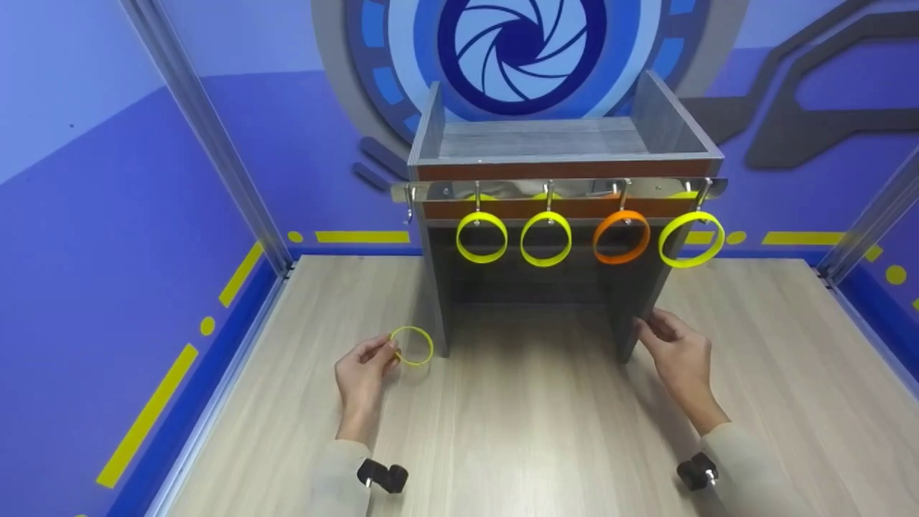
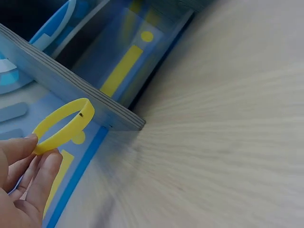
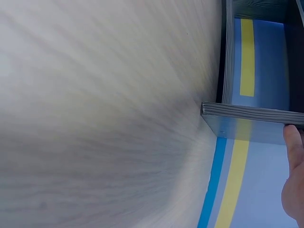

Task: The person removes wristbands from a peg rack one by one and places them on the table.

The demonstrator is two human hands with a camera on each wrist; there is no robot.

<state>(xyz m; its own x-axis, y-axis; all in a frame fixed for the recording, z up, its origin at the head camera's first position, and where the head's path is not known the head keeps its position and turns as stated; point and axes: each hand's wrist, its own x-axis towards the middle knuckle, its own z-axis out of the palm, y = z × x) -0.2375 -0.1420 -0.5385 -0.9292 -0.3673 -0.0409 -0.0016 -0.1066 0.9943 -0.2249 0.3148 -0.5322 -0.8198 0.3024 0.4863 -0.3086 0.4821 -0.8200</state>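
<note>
The left hand [image 1: 361, 369] pinches a thin yellow ring [image 2: 70, 131] between thumb and fingers, taking only one side of the band, so most of the loop juts clear. To me that looks a sound hold: a light pinch should leave the ring round, where a hard squeeze could bend it or flick it away. The ring is just beside the lower front of the left panel [image 1: 437, 294]; I'd give that edge a little room, since a knock could twist the band in the fingers.

The right hand [image 1: 680, 359] touches the right panel [image 1: 635, 301] low down at its front edge; from here I cannot tell whether it grips the board or merely braces it. Either way, steady contact seems wise, with no shove that might skew the grey stand [image 1: 538, 140] on the wooden tabletop [image 1: 531, 424].

Higher up, a metal rail [image 1: 513, 189] crosses the stand's front. From its hooks hang, left to right, a first yellow ring [image 1: 482, 260], a second yellow ring [image 1: 546, 263], an orange ring [image 1: 622, 259] and a last yellow ring [image 1: 691, 263]. The far-left hook [image 1: 410, 205] is bare. Meeting a hook like that neatly calls, I think, for the loop's free side leading and a gentle touch.
</note>
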